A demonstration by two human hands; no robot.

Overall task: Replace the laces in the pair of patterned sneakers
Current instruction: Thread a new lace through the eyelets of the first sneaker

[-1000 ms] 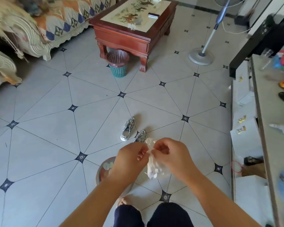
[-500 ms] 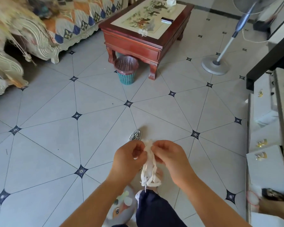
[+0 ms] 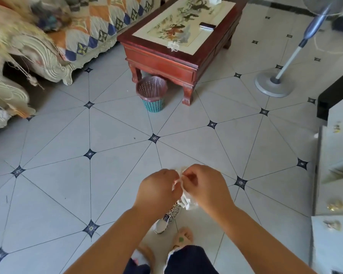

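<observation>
Apparently bunched, the laces (image 3: 187,201) hang pinched by left hand (image 3: 159,189) and right hand (image 3: 206,187).

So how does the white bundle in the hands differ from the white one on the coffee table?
The held bundle is pinched at its top by the left hand and right hand and hangs below them; the table bundle lies untouched near the front edge of the coffee table. The held bundle is partly hidden by fingers; the table bundle shows whole. Both are white and stringy.

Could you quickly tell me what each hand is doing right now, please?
Left hand: pinching the white laces.
Right hand: pinching the same laces.
</observation>
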